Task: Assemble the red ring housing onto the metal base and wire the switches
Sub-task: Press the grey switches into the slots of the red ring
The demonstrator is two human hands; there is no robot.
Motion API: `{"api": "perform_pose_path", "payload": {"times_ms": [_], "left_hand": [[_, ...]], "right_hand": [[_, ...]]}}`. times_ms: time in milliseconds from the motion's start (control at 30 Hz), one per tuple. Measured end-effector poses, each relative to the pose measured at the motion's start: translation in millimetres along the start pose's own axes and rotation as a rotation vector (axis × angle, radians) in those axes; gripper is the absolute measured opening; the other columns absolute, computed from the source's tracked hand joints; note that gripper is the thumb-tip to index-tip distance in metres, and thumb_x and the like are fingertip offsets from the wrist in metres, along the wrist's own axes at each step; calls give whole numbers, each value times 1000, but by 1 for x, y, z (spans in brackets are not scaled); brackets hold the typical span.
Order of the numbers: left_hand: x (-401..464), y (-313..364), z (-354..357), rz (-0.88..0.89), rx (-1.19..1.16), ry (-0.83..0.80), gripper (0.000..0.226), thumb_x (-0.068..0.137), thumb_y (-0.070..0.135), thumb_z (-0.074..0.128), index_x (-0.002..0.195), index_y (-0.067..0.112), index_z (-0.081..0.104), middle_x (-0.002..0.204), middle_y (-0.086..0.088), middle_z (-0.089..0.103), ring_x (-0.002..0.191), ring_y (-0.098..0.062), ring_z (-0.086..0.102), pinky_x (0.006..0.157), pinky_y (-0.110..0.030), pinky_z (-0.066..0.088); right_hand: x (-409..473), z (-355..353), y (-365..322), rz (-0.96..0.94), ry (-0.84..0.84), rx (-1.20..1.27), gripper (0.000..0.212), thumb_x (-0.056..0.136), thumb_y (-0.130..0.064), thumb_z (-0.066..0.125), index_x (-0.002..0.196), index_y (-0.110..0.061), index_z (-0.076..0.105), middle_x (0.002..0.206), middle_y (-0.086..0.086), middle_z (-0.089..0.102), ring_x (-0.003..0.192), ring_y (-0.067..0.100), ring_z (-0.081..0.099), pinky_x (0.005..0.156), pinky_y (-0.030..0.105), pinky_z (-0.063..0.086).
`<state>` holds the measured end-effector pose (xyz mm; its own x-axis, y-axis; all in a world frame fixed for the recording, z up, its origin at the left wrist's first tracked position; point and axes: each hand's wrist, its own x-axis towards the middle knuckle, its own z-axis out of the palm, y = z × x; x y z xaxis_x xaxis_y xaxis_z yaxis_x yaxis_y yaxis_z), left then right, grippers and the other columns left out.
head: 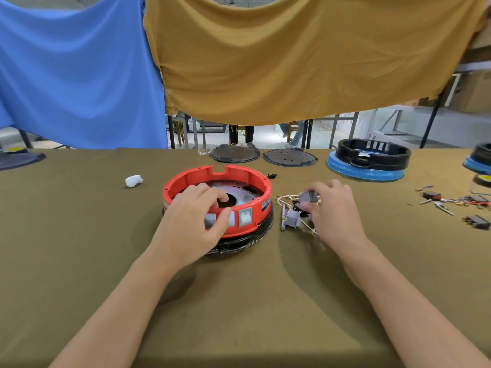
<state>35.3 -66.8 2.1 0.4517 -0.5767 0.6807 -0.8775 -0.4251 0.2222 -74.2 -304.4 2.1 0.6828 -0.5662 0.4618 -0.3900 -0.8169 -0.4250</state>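
The red ring housing [240,174] sits on a black base [247,241] at the table's middle, with the metal plate [240,191] showing inside it. A grey rocker switch [245,217] is set in its front wall. My left hand [195,221] grips the housing's front rim, fingers inside and thumb on a second switch outside. Just right of the housing, my right hand [330,208] pinches a grey switch [308,196] from a bundle of wired switches [292,220] lying on the cloth.
Two dark round plates [233,154] [289,157] lie at the far edge. A black ring on a blue base [368,162] stands at the back right. Loose connectors and small parts [451,203] lie at the right. A white wad [133,180] rests at the left.
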Motion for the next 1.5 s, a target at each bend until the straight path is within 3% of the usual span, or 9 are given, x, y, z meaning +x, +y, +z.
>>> {"api": "perform_pose_path", "payload": {"times_ms": [133, 333, 600, 733, 933, 1067, 1167, 1333, 1500], "left_hand": [[0, 0, 1, -31, 54, -105, 34, 96, 43, 35, 80, 26, 60, 66, 10, 56, 67, -9, 51, 82, -40, 39], [1, 3, 4, 18, -67, -56, 19, 97, 33, 53, 105, 23, 67, 86, 24, 55, 80, -1, 50, 81, -34, 39], [-2, 10, 2, 58, -149, -27, 23, 93, 33, 50, 109, 21, 61, 98, 15, 53, 95, -7, 52, 86, -42, 41], [-3, 20, 4, 94, -212, -11, 38, 91, 51, 52, 121, 28, 58, 111, 16, 51, 105, -6, 50, 92, -37, 38], [-1, 23, 10, 160, -225, -27, 38, 91, 44, 57, 117, 18, 67, 103, 9, 61, 98, -14, 49, 88, -45, 42], [1, 24, 10, 97, -368, 8, 26, 94, 45, 54, 105, 24, 65, 98, 19, 55, 97, -12, 47, 89, -38, 41], [2, 23, 11, 64, -416, 19, 22, 94, 46, 52, 104, 30, 64, 100, 24, 51, 101, -10, 45, 92, -27, 36], [2, 22, 12, 43, -374, 69, 32, 89, 47, 58, 101, 20, 69, 99, 17, 53, 98, -7, 50, 87, -20, 38], [1, 23, 8, 72, -386, 86, 37, 89, 44, 64, 121, 28, 58, 102, 17, 54, 96, -11, 54, 86, -21, 43]], "right_hand": [[-4, -3, -7, 73, -61, 551, 27, 94, -13, 65, 116, -28, 66, 109, -2, 65, 92, 8, 62, 70, 17, 45], [-12, -5, -21, 53, -438, 1396, 36, 93, 7, 57, 123, -12, 65, 111, 18, 70, 101, 27, 71, 88, 31, 57], [-20, 4, -33, 37, -690, 1448, 50, 96, -37, 47, 121, 5, 61, 84, 10, 70, 66, 15, 59, 64, 25, 52], [-25, 8, -36, -4, -754, 1410, 45, 96, -44, 45, 101, -7, 71, 82, 13, 68, 66, 17, 57, 64, 25, 52], [-32, 11, -41, -63, -825, 1255, 55, 93, -62, 45, 85, -15, 73, 79, 11, 68, 69, 18, 57, 70, 26, 52], [-31, 11, -40, -90, -731, 1270, 61, 97, -55, 44, 103, 0, 68, 82, 10, 68, 70, 20, 58, 70, 29, 52], [-32, 8, -40, -136, -666, 1350, 41, 93, -33, 63, 118, -1, 61, 89, 12, 67, 73, 21, 61, 72, 32, 54], [-31, 8, -42, -97, -532, 1342, 33, 91, -24, 62, 113, -1, 66, 85, 14, 71, 72, 21, 66, 70, 29, 57], [-30, 6, -46, 66, -700, 1435, 34, 92, -30, 57, 101, 1, 66, 74, 8, 65, 62, 15, 56, 62, 22, 52]]}}
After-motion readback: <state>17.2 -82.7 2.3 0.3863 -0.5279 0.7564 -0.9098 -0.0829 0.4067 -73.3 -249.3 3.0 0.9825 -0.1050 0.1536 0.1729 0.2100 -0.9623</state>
